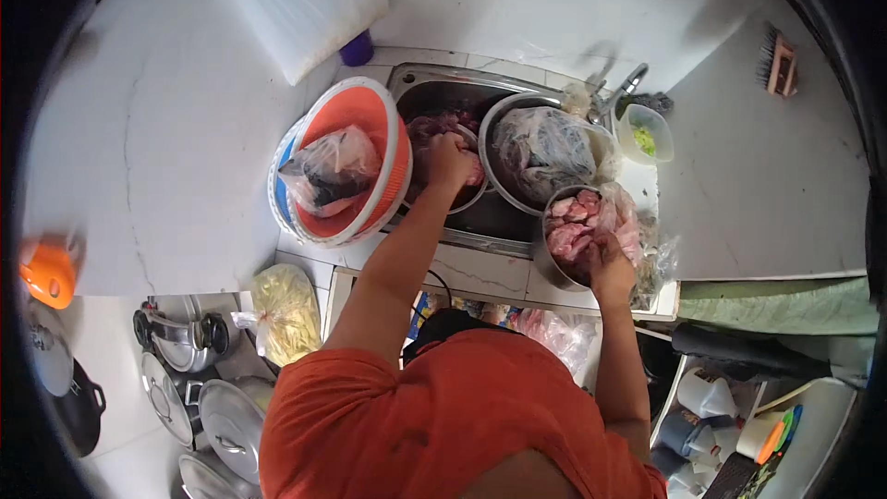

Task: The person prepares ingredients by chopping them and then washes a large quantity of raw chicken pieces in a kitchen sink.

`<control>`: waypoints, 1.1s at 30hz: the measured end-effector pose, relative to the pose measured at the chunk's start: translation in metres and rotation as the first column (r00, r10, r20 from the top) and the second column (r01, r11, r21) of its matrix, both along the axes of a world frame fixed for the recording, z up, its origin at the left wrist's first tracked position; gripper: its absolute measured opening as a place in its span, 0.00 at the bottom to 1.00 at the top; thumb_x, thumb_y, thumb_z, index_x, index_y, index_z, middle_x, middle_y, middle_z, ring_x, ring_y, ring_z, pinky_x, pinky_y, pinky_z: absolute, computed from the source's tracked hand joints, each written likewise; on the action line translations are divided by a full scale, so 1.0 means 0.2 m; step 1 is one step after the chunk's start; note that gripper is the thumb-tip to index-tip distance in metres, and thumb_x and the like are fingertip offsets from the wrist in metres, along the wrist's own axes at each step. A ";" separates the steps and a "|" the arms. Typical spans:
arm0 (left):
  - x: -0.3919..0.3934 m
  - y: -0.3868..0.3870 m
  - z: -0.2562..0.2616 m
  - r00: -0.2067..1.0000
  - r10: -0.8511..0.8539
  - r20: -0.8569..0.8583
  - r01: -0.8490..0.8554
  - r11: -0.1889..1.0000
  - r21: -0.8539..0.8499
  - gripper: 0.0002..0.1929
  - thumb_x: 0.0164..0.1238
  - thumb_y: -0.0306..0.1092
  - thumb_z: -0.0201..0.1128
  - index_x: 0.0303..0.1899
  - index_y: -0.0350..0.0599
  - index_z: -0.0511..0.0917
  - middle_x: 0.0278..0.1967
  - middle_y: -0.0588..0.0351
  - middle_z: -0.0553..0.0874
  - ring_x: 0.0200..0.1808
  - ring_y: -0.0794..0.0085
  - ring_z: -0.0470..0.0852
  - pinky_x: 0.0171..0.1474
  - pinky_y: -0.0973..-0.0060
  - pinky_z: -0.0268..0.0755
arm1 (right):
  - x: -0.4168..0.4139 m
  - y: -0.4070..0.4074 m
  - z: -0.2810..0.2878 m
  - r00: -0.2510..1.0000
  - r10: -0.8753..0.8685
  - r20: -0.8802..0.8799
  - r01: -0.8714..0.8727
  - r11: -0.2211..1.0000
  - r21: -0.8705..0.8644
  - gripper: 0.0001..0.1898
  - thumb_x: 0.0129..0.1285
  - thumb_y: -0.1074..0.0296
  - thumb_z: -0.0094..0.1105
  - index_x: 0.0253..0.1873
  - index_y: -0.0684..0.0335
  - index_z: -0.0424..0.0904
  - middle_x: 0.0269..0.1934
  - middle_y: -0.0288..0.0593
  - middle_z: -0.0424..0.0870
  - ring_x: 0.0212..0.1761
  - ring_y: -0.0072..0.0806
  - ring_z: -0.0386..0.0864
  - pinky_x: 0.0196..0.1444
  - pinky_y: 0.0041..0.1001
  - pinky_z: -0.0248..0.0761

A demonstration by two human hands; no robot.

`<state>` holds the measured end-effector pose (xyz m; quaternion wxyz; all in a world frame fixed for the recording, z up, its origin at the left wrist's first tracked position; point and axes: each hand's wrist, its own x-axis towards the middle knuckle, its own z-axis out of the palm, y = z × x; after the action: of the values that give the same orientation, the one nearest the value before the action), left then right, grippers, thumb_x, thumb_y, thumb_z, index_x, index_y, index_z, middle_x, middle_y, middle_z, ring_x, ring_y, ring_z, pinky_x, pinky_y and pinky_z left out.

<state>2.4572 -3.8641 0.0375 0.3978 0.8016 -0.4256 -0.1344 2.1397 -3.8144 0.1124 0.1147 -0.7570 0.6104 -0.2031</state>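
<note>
My left hand [452, 158] reaches into a metal bowl in the left part of the stainless steel sink [478, 230]. It touches the raw meat [433, 128] there; its fingertips are hidden. At the front right, a metal pot [560, 270] is filled with chunks of raw meat [574, 227]. My right hand [613, 269] is over this pot's near right rim, its fingers down against the meat and a clear plastic bag [619, 215]. Whether it grips either one cannot be made out. Between the hands, farther back, a large metal basin [486, 152] holds a plastic-wrapped bundle [544, 145].
Left of the sink, an orange plastic basket [395, 180] holds a bagged item [334, 170]. A faucet [627, 83] and a plastic container [655, 142] with green pieces stand at the back right. Lidded pots [232, 423] sit low on the left, bottles [707, 391] low on the right.
</note>
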 end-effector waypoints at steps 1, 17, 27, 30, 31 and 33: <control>-0.08 0.03 0.06 0.988 -0.055 0.146 0.054 0.998 0.010 0.12 0.50 0.34 0.63 0.36 0.39 0.77 0.44 0.42 0.78 0.49 0.52 0.75 0.49 0.63 0.67 | -0.02 0.00 -0.01 0.999 -0.002 0.035 0.004 0.998 -0.059 0.08 0.58 0.63 0.57 0.39 0.57 0.75 0.29 0.49 0.81 0.30 0.47 0.79 0.32 0.39 0.71; -0.74 0.29 0.19 0.360 -0.018 -0.933 0.618 0.754 0.224 0.34 0.47 0.34 0.63 0.60 0.50 0.59 0.46 0.46 0.74 0.38 0.57 0.77 0.34 0.53 0.71 | -0.31 -0.47 0.50 0.385 0.029 0.923 0.154 0.983 -0.095 0.11 0.60 0.82 0.46 0.46 0.66 0.72 0.26 0.32 0.72 0.23 0.13 0.67 0.24 0.15 0.62; -0.81 0.31 0.21 0.360 0.103 -0.927 0.462 0.844 0.273 0.40 0.46 0.36 0.65 0.64 0.50 0.54 0.54 0.45 0.71 0.48 0.51 0.75 0.42 0.50 0.70 | 0.58 -0.81 0.85 0.389 0.407 0.827 -0.490 0.851 -0.188 0.12 0.60 0.77 0.50 0.48 0.62 0.74 0.29 0.30 0.73 0.29 0.12 0.67 0.29 0.15 0.60; -0.82 0.35 0.19 0.373 0.123 -0.920 0.415 0.864 0.283 0.41 0.46 0.36 0.64 0.64 0.53 0.52 0.52 0.45 0.71 0.40 0.55 0.77 0.37 0.55 0.73 | 0.69 -0.86 0.79 0.384 0.577 0.721 -0.655 0.721 -0.228 0.19 0.61 0.70 0.54 0.58 0.61 0.67 0.39 0.43 0.78 0.39 0.23 0.75 0.42 0.22 0.68; -0.82 0.37 0.19 0.395 0.102 -0.913 0.409 0.870 0.275 0.42 0.45 0.36 0.63 0.64 0.55 0.50 0.51 0.46 0.71 0.32 0.58 0.78 0.33 0.60 0.74 | 0.68 -0.85 0.75 0.562 0.589 0.581 -0.674 0.733 -0.091 0.24 0.60 0.66 0.56 0.61 0.61 0.63 0.46 0.49 0.76 0.46 0.30 0.75 0.48 0.26 0.67; -0.85 0.40 0.26 0.365 0.174 -0.915 0.399 0.858 0.322 0.43 0.46 0.33 0.63 0.65 0.57 0.48 0.52 0.46 0.70 0.34 0.56 0.79 0.32 0.60 0.76 | 0.58 -0.85 0.62 0.712 0.622 0.325 -0.676 0.733 0.078 0.29 0.59 0.60 0.58 0.64 0.60 0.60 0.56 0.57 0.70 0.57 0.39 0.71 0.58 0.32 0.63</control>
<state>2.2867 -3.7845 0.0889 0.3353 0.6259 -0.1347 -0.6911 2.2554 -3.9844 0.2369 0.3352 -0.8725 0.2984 -0.1935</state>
